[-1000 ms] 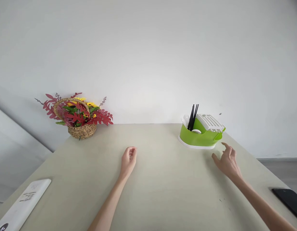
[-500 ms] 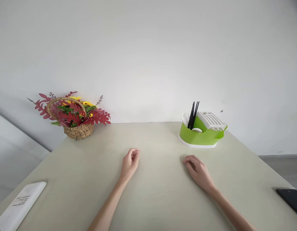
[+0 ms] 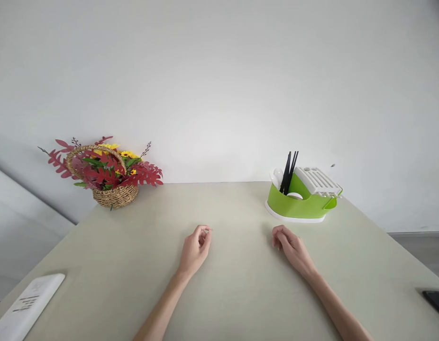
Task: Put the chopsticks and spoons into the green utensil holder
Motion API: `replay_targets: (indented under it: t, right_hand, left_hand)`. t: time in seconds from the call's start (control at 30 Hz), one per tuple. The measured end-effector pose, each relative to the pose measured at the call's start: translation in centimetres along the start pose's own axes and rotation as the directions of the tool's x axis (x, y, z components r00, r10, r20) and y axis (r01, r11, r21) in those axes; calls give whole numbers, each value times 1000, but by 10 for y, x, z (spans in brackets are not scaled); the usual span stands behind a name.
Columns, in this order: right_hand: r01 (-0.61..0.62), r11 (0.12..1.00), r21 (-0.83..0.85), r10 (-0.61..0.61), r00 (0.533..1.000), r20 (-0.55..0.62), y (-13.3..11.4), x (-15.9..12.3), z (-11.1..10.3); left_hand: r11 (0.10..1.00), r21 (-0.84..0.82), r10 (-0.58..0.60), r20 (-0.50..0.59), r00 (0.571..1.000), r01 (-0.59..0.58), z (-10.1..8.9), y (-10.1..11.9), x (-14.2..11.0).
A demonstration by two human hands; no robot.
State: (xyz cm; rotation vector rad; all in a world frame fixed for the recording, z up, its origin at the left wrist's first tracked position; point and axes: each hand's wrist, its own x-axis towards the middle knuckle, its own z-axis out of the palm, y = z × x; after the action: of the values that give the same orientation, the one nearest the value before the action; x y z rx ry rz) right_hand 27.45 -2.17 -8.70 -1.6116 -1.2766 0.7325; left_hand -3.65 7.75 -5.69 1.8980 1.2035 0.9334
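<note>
My left hand (image 3: 195, 251) rests on the pale table, left of the middle. Its fingers are curled in towards the thumb, and I see nothing held. To the right, my right hand (image 3: 289, 247) lies with its fingers bent down and closed, also with nothing showing in it. Just behind that hand is a green utensil holder (image 3: 294, 207) with a white base and a slotted white top (image 3: 317, 180), apart from the fingers. Black chopsticks (image 3: 288, 173) and white spoons (image 3: 278, 176) stand in its open side.
A wicker basket (image 3: 116, 196) of red leaves and yellow flowers stands at the back left against the wall (image 3: 219, 94). A white flat box-like object (image 3: 31, 303) lies at the table's (image 3: 233, 298) left edge, and a black phone (image 3: 436, 302) at the right.
The view has shifted slightly. My right hand's fingers have curled in more, and my left hand sits a little nearer and further right. The objects on the table stay in place.
</note>
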Motion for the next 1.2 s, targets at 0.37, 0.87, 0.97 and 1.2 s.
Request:
replay_targets:
  t: [0.37,0.87,0.97,1.2]
  right_hand:
    - [-10,981,-193,16,1000,27,-6,-3,1]
    - [10,966,-258,-3,1000,28,-4,-2,3]
    - [-3,966,-257,12,999,34,-3,-2,3]
    - [-15,962,-273,25,999,34,-3,-1,4]
  left_hand:
    - [982,172,78,45,996,-84,2,1,-1]
    - [921,365,117,74,990,-136,5,5,-8]
    - [910,388,120,92,989,-146,6,5,-9]
    - [899,397,144,138,980,-188,8,1,-10]
